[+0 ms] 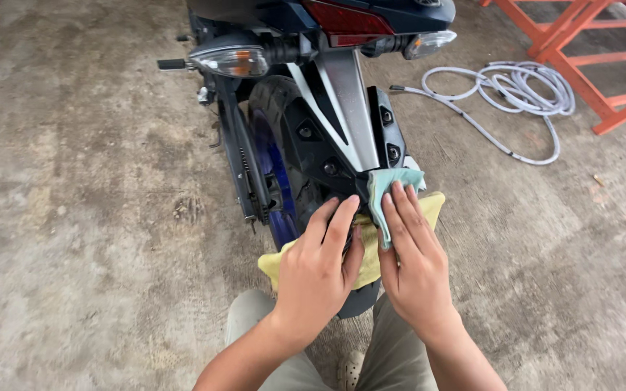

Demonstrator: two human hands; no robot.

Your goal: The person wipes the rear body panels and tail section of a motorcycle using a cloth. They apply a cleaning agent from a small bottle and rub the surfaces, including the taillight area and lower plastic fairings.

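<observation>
Right hand (pixel 414 264) lies flat, fingers together, pressing a teal rag (pixel 385 190) onto the fender (pixel 342 137) at centre frame — no closed grip, just palm pressure. Left hand (pixel 320 271) rests beside it, fingers loosely extended on the fender's tip over a yellow cloth (pixel 432 206) — the rag is small, folded, bunched at the fingertips. A hose (pixel 523 90) coils upper right.
</observation>
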